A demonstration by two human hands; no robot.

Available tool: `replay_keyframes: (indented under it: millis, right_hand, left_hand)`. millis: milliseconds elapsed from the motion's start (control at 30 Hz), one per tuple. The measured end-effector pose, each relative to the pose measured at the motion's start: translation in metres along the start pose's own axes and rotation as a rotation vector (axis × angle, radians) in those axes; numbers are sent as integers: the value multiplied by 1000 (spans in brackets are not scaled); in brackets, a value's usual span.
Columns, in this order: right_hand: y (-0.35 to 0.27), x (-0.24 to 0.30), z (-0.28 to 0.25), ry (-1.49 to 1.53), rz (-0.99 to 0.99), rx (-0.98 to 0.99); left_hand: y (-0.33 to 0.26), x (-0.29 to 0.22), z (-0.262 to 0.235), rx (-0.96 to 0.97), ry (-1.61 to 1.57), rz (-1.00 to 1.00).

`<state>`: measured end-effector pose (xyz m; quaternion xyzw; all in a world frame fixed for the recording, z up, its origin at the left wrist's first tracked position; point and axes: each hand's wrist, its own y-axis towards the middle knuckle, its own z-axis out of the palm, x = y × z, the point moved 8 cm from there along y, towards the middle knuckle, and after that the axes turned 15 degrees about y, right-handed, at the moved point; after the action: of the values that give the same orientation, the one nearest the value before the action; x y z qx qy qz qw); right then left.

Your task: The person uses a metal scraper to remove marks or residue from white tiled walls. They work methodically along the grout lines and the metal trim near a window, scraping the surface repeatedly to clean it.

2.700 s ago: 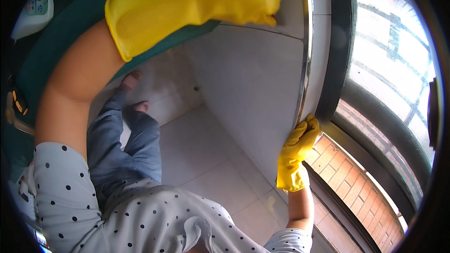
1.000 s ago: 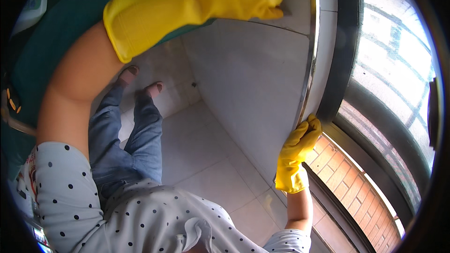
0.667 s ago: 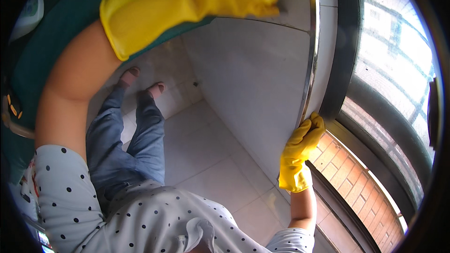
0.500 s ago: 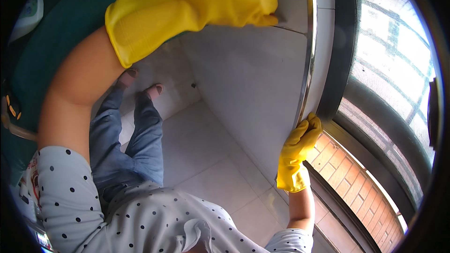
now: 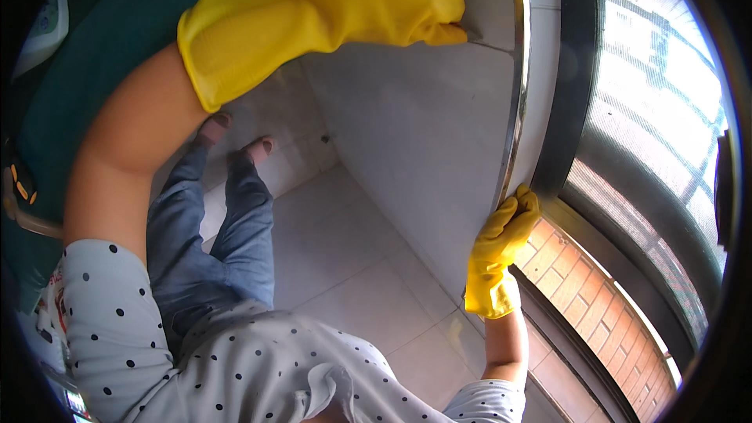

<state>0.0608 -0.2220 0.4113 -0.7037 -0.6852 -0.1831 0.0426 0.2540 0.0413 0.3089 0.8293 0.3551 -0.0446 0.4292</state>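
Both my hands wear yellow rubber gloves. My left hand reaches up across the top of the view and presses against the white tiled wall just under the window ledge. Its fingertips are hidden, so I cannot tell whether it holds anything. My right hand is lower on the right, with its fingers curled around the shiny metal edge strip that runs along the wall's corner.
A dark window frame and a meshed window lie to the right, with a brick sill below. Pale floor tiles, my jeans and bare feet show beneath. A dark green surface sits at upper left.
My left hand has slid slightly back and forth along the upper wall. My right hand has stayed on the metal edge strip.
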Motion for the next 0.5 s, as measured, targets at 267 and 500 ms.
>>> replay_keyframes:
  millis: [267,500]
  right_hand:
    - [3,6,1,-22,-61,7]
    - [0,10,-1,-49,-66,15]
  left_hand:
    - [-7,1,-1,-128,-69,0]
    - [-8,8,13,-13,-126,-59]
